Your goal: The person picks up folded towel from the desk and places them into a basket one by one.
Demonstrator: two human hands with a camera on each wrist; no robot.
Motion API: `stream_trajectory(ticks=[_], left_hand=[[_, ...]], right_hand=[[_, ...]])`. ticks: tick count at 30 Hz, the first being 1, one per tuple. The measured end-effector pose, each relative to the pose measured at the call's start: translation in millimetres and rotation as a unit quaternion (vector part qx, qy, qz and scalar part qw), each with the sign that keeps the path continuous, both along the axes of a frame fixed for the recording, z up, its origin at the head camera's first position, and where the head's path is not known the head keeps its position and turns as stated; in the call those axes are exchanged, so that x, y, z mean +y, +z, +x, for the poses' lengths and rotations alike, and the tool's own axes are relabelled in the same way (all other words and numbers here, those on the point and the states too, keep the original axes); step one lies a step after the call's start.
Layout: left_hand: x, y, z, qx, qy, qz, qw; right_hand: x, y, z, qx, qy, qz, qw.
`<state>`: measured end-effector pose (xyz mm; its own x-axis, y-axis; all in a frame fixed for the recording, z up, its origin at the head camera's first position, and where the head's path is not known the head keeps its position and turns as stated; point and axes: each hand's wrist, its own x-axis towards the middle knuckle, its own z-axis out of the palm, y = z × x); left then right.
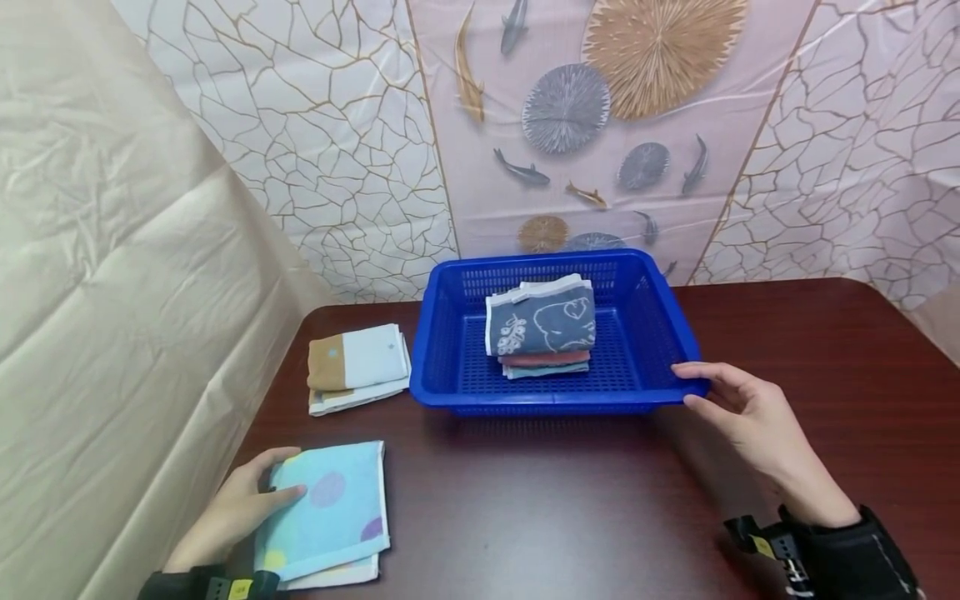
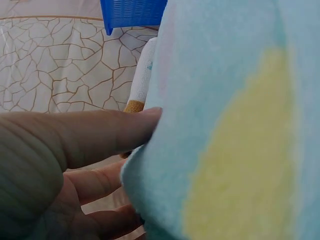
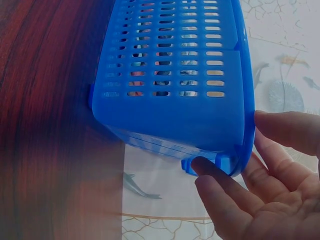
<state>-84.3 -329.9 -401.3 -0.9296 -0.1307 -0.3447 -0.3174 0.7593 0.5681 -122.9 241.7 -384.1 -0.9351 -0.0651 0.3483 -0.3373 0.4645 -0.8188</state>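
At the lower left of the head view, my left hand [image 1: 238, 504] grips the left edge of a folded light-blue towel [image 1: 337, 475] with yellow and purple dots. Its thumb lies on top, and the left wrist view shows the other fingers at the towel's edge. My right hand [image 1: 757, 417] pinches the near right corner of a blue plastic basket [image 1: 555, 398], thumb and fingers at the rim. Inside the basket lies a stack of folded towels: a grey-blue towel [image 1: 543, 321] with white drawings on top, a pink towel [image 1: 543, 360] and a pale blue one [image 1: 546, 370] below.
Left of the basket lies a folded white and brown towel [image 1: 367, 360]. All of this is on a dark red-brown table [image 1: 525, 517]. A patterned cloth [image 1: 352, 142] hangs behind it, and a cream sheet [image 1: 127, 275] drapes along the left side.
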Motion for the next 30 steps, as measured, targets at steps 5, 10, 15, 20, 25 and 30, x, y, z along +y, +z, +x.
stream_trajectory(ticks=[5,10,15,20,25,30], left_hand=[[-0.4,0.8,-1.4,0.0,-0.007,-0.008,0.9999],[3.1,1.3,-0.5,0.012,-0.02,-0.008,0.9997],[12.2,0.7,-0.4,0.02,-0.018,-0.026,0.9993],[23.5,0.2,0.4,0.022,-0.021,-0.045,0.9985],[35.1,-0.6,1.8,0.042,-0.044,-0.06,0.9964],[47.4,-0.9,2.5,0.051,-0.054,-0.061,0.9954]], right_hand=[[1,0.0,-0.2,0.0,-0.006,0.016,0.9999],[0,-0.6,-0.8,0.005,0.002,0.01,0.9999],[0,-0.7,-0.8,0.002,-0.001,0.012,0.9999],[2,0.8,0.1,-0.009,-0.011,0.026,0.9995],[2,1.7,0.3,-0.012,-0.015,0.036,0.9992],[1,2.2,0.7,-0.013,-0.018,0.041,0.9989]])
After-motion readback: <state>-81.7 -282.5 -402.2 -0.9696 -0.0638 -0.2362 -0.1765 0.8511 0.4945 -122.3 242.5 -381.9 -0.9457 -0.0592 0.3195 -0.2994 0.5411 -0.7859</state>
